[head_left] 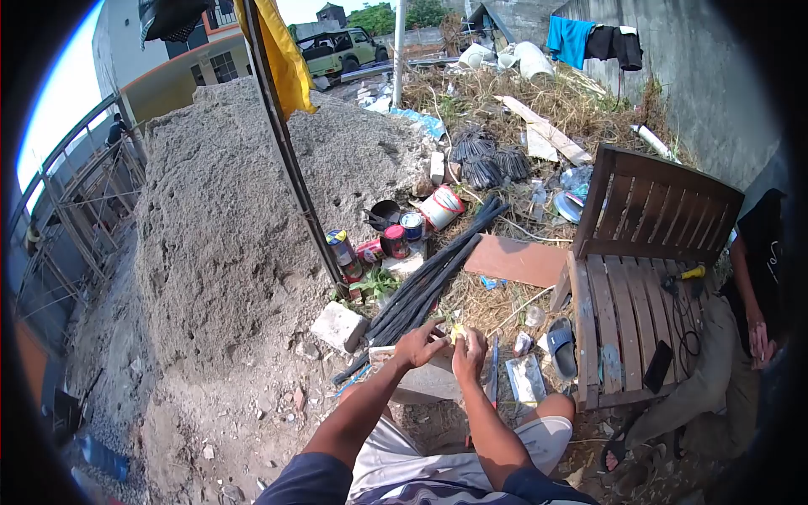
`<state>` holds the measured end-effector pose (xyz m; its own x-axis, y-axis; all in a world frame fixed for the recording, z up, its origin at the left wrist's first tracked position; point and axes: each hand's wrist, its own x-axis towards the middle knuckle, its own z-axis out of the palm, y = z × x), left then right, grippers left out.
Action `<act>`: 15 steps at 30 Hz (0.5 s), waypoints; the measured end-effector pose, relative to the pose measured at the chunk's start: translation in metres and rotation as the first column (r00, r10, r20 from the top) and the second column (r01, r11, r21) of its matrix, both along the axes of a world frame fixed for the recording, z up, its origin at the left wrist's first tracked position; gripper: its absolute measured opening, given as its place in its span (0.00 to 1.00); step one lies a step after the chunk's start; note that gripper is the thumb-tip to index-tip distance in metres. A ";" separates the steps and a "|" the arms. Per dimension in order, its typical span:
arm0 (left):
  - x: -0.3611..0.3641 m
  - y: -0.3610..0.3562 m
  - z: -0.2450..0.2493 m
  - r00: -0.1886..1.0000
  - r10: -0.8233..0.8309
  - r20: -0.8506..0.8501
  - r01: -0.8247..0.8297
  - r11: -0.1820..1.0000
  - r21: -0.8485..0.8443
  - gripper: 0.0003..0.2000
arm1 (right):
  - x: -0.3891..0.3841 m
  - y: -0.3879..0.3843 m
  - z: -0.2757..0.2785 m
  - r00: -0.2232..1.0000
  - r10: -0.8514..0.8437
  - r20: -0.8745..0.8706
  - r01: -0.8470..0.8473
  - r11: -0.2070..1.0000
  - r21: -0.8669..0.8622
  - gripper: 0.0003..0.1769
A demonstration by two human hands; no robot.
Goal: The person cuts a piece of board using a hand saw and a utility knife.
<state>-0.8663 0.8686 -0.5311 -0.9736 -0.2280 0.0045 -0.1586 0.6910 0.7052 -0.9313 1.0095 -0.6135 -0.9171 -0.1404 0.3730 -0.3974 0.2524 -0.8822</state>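
We pinch the yellow piece, likely light and stiff, by its ends with left hand and right hand.

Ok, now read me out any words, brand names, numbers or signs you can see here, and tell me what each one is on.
No text here can be read.
Tins beside the sand heap: printed labels, too blurred.
White bucket: no legible words.
Green vehicle: too small for any lettering.
Small yellowish thing between left hand and right hand: no writing shows.
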 end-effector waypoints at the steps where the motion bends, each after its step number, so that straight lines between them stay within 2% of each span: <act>1: 0.004 -0.002 -0.001 0.996 0.022 -0.085 -0.008 0.986 0.165 0.34 | -0.005 -0.007 0.009 0.996 0.087 0.027 -0.089 0.994 0.066 0.14; 2: 0.003 -0.007 -0.009 0.988 0.060 -0.141 -0.015 0.955 0.296 0.31 | -0.009 -0.015 0.008 0.985 0.122 0.123 -0.146 0.967 0.210 0.18; 3: 0.005 -0.012 -0.007 0.974 0.086 -0.208 0.003 0.918 0.396 0.32 | -0.008 -0.019 0.008 0.987 0.104 0.122 -0.138 0.939 0.315 0.22; 5: 0.015 -0.036 0.015 0.964 0.167 -0.207 -0.062 0.898 0.435 0.33 | -0.009 -0.021 0.010 0.982 0.129 0.136 -0.173 0.906 0.386 0.21; 7: 0.031 -0.077 0.060 0.919 0.290 -0.268 -0.113 0.843 0.526 0.34 | -0.010 -0.018 0.008 0.997 0.073 0.041 -0.082 0.935 0.346 0.21; 9: 0.058 -0.134 0.125 0.824 0.419 -0.382 -0.113 0.782 0.613 0.35 | -0.019 -0.017 -0.008 0.995 0.078 -0.055 -0.058 0.954 0.295 0.18; 11: 0.096 -0.174 0.216 0.669 0.575 -0.471 -0.173 0.737 0.654 0.36 | -0.026 -0.017 -0.009 0.993 0.074 -0.088 -0.047 0.959 0.280 0.20; 13: 0.137 -0.200 0.303 0.495 0.687 -0.532 -0.350 0.718 0.601 0.38 | -0.031 -0.018 -0.008 0.995 0.091 -0.033 -0.076 0.947 0.311 0.19; 15: 0.181 -0.221 0.374 0.417 0.698 -0.583 -0.570 0.700 0.430 0.43 | -0.033 -0.021 -0.001 0.991 0.133 0.003 -0.128 0.951 0.282 0.18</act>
